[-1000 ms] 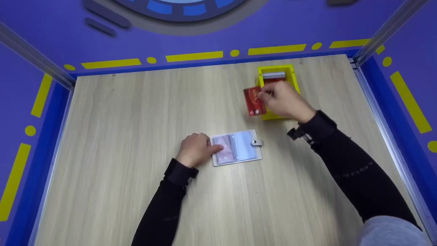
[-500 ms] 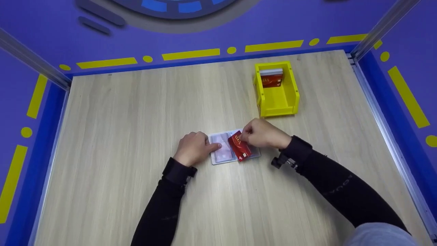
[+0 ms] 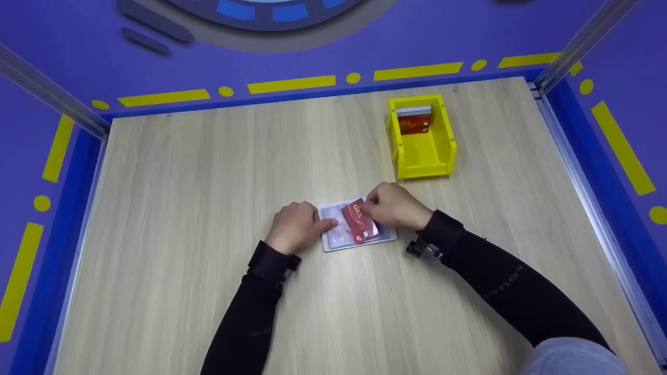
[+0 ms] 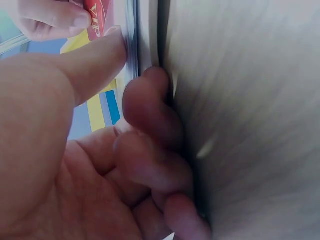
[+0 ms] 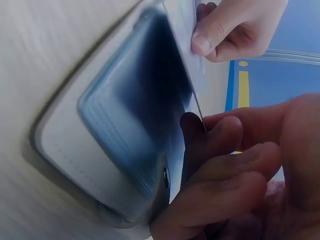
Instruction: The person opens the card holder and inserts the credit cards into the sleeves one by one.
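A small white card holder [image 3: 334, 241] with clear sleeves lies open on the table. My left hand [image 3: 295, 227] grips its left edge, the thumb on top of the sleeves and the other fingers curled at the cover's edge, as the left wrist view shows. Between thumb and fingers my right hand [image 3: 396, 207] pinches a red VIP card [image 3: 358, 223], tilted over the middle of the holder. The right wrist view shows the card edge-on above a sleeve [image 5: 112, 127], with the snap strap [image 5: 164, 182] beside my fingers. I cannot tell whether the card's lower edge is inside a sleeve.
Behind the right hand stands a yellow bin [image 3: 427, 171] with a stack of cards [image 3: 415, 124] at its back, a red one in front. Blue panels with yellow marks wall the wooden table [image 3: 198, 172] at the back and sides.
My right hand has carried the red card from beside the yellow bin down to the holder, then slightly left over it. My left hand keeps its hold on the holder's left edge.
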Motion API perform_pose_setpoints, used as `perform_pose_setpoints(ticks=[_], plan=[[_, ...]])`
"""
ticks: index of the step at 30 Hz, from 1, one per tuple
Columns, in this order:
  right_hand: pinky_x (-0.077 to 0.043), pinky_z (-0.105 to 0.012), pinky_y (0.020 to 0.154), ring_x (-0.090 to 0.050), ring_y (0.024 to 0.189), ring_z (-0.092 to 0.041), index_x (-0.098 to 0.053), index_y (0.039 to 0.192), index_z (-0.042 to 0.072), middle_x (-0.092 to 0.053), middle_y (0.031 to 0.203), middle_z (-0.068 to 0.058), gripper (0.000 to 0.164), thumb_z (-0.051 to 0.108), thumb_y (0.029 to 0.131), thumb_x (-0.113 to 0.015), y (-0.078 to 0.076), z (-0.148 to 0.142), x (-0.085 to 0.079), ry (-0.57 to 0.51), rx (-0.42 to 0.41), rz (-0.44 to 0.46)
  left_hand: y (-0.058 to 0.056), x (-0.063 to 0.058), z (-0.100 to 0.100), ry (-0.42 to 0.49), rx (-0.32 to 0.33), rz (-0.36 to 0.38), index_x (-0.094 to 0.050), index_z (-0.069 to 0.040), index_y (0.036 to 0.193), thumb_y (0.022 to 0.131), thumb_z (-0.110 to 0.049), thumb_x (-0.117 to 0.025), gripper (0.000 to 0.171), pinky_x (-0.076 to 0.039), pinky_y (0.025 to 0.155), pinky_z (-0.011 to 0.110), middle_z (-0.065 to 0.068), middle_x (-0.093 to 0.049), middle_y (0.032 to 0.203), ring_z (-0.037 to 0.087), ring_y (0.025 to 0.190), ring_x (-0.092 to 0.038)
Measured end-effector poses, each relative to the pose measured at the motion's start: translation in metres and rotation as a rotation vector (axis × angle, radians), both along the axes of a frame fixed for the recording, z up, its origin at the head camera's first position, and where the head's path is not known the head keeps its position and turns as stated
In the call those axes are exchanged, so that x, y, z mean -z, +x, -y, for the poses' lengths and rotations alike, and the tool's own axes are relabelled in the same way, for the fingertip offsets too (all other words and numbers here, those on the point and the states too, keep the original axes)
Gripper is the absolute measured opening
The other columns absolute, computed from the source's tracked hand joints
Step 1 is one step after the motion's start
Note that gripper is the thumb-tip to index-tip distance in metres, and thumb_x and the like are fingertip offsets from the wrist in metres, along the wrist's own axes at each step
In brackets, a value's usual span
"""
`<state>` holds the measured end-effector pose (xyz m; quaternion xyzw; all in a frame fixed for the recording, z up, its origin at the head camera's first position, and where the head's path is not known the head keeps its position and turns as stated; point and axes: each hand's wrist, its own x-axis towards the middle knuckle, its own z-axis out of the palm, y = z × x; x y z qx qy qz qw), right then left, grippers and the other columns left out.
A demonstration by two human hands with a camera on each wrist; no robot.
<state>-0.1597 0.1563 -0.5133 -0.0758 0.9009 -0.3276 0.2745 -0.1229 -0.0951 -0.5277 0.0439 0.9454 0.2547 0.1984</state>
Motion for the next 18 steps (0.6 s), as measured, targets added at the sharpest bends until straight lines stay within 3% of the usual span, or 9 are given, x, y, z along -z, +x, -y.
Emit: perform_pose_setpoints(ticks=[5, 10, 18], plan=[[-0.043, -0.032, 0.069, -0.056, 0.073, -0.018, -0.077, 0.076, 0.014, -0.057, 0.067, 0.006, 0.032, 0.027, 0.103, -0.068, -0.004, 0.004, 0.001, -0.007, -0.024, -0.020, 0.000, -0.001, 0.000, -0.006, 0.004, -0.010, -0.054, -0.019, 0.065, 0.097, -0.054, -0.082, 0.055, -0.034, 0.058, 0.034, -0.006, -0.045, 0.064, 0.017, 0.063, -0.045], [-0.038, -0.031, 0.062, -0.050, 0.064, -0.016, -0.060, 0.064, 0.018, -0.046, 0.060, 0.007, 0.042, 0.028, 0.105, -0.066, -0.008, 0.006, 0.000, 0.015, -0.066, -0.002, 0.001, -0.001, -0.002, 0.000, 0.010, -0.011, -0.057, -0.018, 0.067, 0.097, -0.053, -0.082, 0.052, -0.035, 0.058, 0.034, -0.005, -0.046, 0.065, 0.017, 0.063, -0.047], [-0.041, -0.031, 0.066, -0.054, 0.072, -0.017, -0.077, 0.076, 0.012, -0.054, 0.068, 0.005, 0.035, 0.025, 0.106, -0.063, -0.004, 0.013, 0.001, 0.032, -0.110, -0.016, 0.001, -0.001, -0.001, -0.012, 0.016, -0.015, -0.062, -0.014, 0.071, 0.098, -0.055, -0.081, 0.052, -0.035, 0.058, 0.034, -0.004, -0.047, 0.067, 0.017, 0.064, -0.047]])
